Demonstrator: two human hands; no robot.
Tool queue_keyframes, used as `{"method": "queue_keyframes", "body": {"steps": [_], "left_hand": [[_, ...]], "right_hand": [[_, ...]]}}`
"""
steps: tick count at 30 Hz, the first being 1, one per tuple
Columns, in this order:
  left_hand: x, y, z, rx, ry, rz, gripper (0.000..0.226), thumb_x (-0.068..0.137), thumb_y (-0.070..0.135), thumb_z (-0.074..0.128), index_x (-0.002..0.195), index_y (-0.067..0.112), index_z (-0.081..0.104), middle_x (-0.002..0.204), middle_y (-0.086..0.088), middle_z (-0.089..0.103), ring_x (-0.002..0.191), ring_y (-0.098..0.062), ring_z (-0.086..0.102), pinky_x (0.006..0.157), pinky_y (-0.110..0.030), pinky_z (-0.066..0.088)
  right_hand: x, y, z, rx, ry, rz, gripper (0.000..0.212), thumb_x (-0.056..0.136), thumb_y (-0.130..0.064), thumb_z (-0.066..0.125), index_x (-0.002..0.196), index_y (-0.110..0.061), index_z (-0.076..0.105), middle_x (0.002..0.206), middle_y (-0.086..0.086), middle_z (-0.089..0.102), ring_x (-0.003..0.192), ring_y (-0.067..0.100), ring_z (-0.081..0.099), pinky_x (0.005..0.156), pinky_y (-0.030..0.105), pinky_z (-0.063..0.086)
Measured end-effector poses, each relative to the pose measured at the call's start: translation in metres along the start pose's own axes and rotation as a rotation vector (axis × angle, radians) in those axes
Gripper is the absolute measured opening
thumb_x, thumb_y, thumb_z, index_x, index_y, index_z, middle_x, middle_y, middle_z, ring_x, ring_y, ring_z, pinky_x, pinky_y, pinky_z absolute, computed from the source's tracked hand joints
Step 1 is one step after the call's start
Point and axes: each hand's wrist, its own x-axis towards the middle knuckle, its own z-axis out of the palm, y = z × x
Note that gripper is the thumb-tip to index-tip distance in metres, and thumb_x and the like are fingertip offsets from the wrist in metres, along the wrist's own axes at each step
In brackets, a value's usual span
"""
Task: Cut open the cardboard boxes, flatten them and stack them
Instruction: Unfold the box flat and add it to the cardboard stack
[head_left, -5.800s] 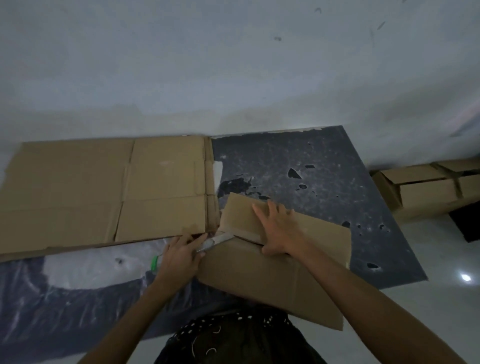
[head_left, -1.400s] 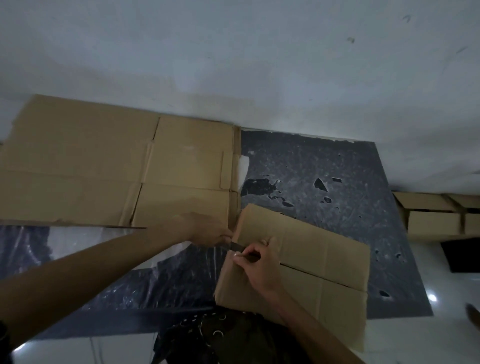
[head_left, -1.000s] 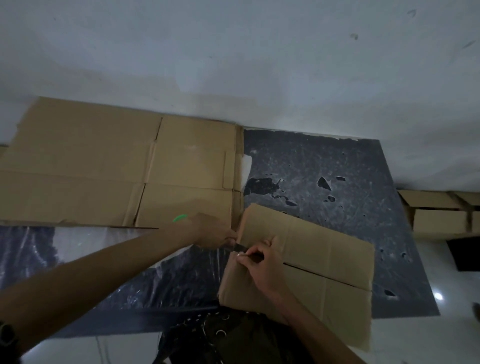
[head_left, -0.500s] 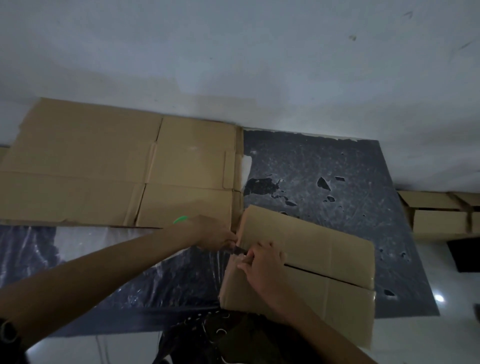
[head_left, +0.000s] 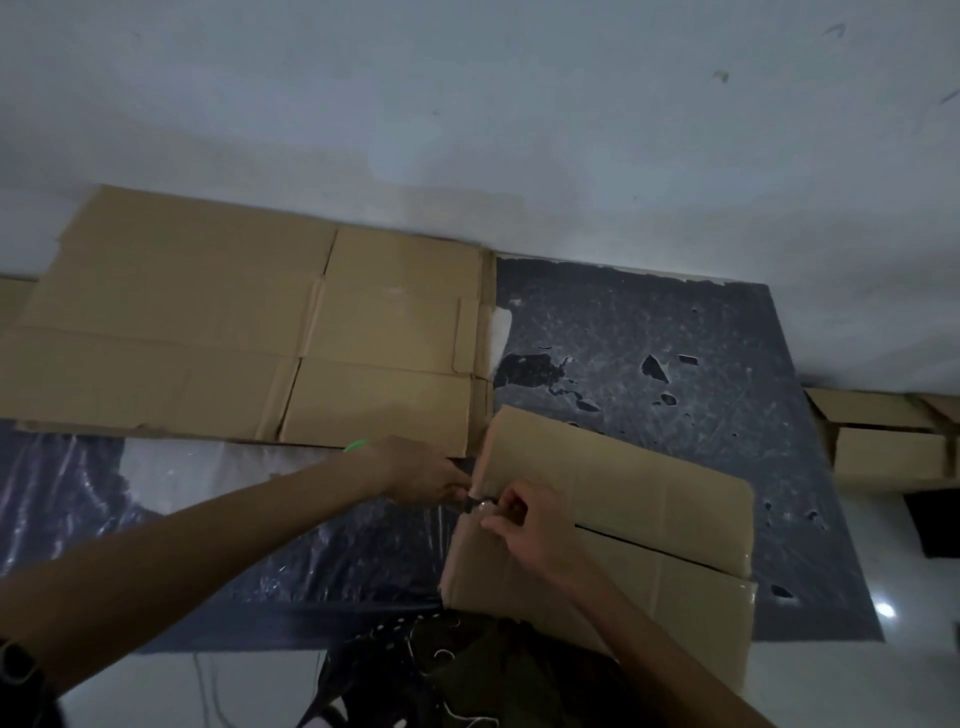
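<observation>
Brown cardboard box (head_left: 623, 483) lies on the dark grey plastic sheet (head_left: 675, 332) spread over the floor, top seam up, with its near edge over the person's lap.

Change: some seconds ago the right hand (head_left: 530, 527) lay flat on a raised flap. It now has curled fingers pinching at the left end of the seam; what sits between the fingertips cannot be told. The left hand (head_left: 421, 473) remains closed round the green-handled cutter (head_left: 356, 445), blade end at the same seam end. Over the last second both hands have barely shifted.

Judgement: the dark slit running from the right hand to the box's right edge suggests that the top seam is mostly cut. Opening is probably at its last stretch; flattening is not yet done.

Edges and room:
- The box's left edge sits just beside the near right corner of the flattened brown cardboard stack (head_left: 208, 322).
- Bare sheet lies between the box and the white wall (head_left: 467, 130).
- Further cardboard boxes (head_left: 883, 452) stand well apart at the right.
</observation>
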Motion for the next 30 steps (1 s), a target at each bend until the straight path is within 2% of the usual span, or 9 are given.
{"method": "queue_keyframes", "body": {"steps": [5, 8, 12, 14, 18, 21, 23, 26, 30], "left_hand": [[-0.005, -0.004, 0.013, -0.060, 0.082, -0.017, 0.035, 0.105, 0.036, 0.029, 0.122, 0.017, 0.053, 0.109, -0.009, 0.061, 0.087, -0.019, 0.050, 0.073, -0.029, 0.033], [-0.013, -0.017, 0.038, -0.297, 0.236, 0.005, 0.037, 0.104, 0.036, 0.030, 0.108, 0.010, 0.056, 0.092, -0.007, 0.058, 0.080, -0.021, 0.051, 0.072, -0.032, 0.039], [-0.023, -0.030, 0.089, -0.698, 0.535, -0.060, 0.039, 0.104, 0.033, 0.032, 0.125, 0.010, 0.054, 0.119, -0.005, 0.061, 0.103, -0.020, 0.057, 0.097, -0.024, 0.043], [-0.016, -0.028, 0.117, -0.651, 0.705, -0.190, 0.036, 0.103, 0.016, 0.036, 0.138, 0.010, 0.045, 0.126, -0.004, 0.057, 0.108, -0.019, 0.055, 0.100, -0.021, 0.042], [0.003, -0.018, 0.146, -0.547, 0.794, -0.573, 0.023, 0.095, 0.012, 0.053, 0.116, 0.003, 0.055, 0.097, -0.014, 0.045, 0.081, -0.029, 0.050, 0.076, -0.043, 0.050], [0.005, -0.010, 0.146, -0.433, 0.697, -0.755, 0.025, 0.090, 0.019, 0.060, 0.110, 0.005, 0.054, 0.108, -0.016, 0.045, 0.097, -0.035, 0.051, 0.077, -0.041, 0.046], [0.005, -0.001, 0.136, -0.338, 0.795, -0.838, 0.033, 0.089, 0.023, 0.064, 0.117, 0.008, 0.056, 0.114, -0.018, 0.049, 0.101, -0.037, 0.050, 0.078, -0.042, 0.044], [0.006, 0.031, 0.090, -0.539, 0.975, -0.587, 0.026, 0.093, 0.024, 0.058, 0.116, 0.013, 0.061, 0.118, -0.011, 0.055, 0.104, -0.029, 0.053, 0.087, -0.040, 0.047], [0.021, 0.071, 0.022, -0.864, 0.824, -0.439, 0.028, 0.095, 0.032, 0.055, 0.071, 0.016, 0.055, 0.070, -0.002, 0.057, 0.066, -0.016, 0.054, 0.062, -0.029, 0.044]], "right_hand": [[0.001, 0.001, -0.006, -0.053, 0.001, -0.085, 0.019, 0.081, -0.027, 0.075, 0.084, -0.017, 0.059, 0.087, -0.001, 0.051, 0.076, 0.008, 0.042, 0.063, 0.011, 0.030], [0.002, 0.003, -0.008, -0.102, -0.004, -0.106, 0.025, 0.081, -0.032, 0.074, 0.095, -0.013, 0.063, 0.095, -0.001, 0.050, 0.081, 0.008, 0.043, 0.065, 0.009, 0.029], [-0.002, 0.005, -0.012, -0.077, -0.004, -0.143, 0.027, 0.083, -0.028, 0.072, 0.104, -0.014, 0.063, 0.097, -0.005, 0.048, 0.082, 0.002, 0.044, 0.067, 0.006, 0.033], [-0.004, 0.005, -0.013, -0.078, 0.006, -0.167, 0.023, 0.083, -0.024, 0.073, 0.101, -0.012, 0.065, 0.093, -0.005, 0.049, 0.078, -0.001, 0.044, 0.066, 0.005, 0.034], [-0.007, 0.005, -0.017, -0.112, 0.007, -0.193, 0.021, 0.081, -0.021, 0.074, 0.097, -0.008, 0.066, 0.091, 0.000, 0.051, 0.081, 0.012, 0.049, 0.064, 0.008, 0.032], [-0.009, 0.005, -0.022, -0.123, 0.001, -0.217, 0.019, 0.083, -0.022, 0.072, 0.097, -0.009, 0.067, 0.091, -0.001, 0.053, 0.078, 0.009, 0.048, 0.064, 0.007, 0.032], [-0.012, 0.005, -0.031, -0.118, 0.011, -0.213, 0.012, 0.088, -0.022, 0.067, 0.095, -0.012, 0.068, 0.090, -0.002, 0.056, 0.074, 0.003, 0.048, 0.065, 0.007, 0.034], [-0.023, 0.005, -0.048, -0.157, 0.009, -0.203, 0.011, 0.093, -0.022, 0.061, 0.095, -0.016, 0.069, 0.092, 0.000, 0.064, 0.081, 0.008, 0.056, 0.075, 0.019, 0.044], [-0.051, 0.000, -0.064, -0.131, -0.021, -0.231, 0.016, 0.090, -0.021, 0.065, 0.104, -0.014, 0.070, 0.099, -0.001, 0.068, 0.085, 0.007, 0.058, 0.076, 0.010, 0.043]]}}
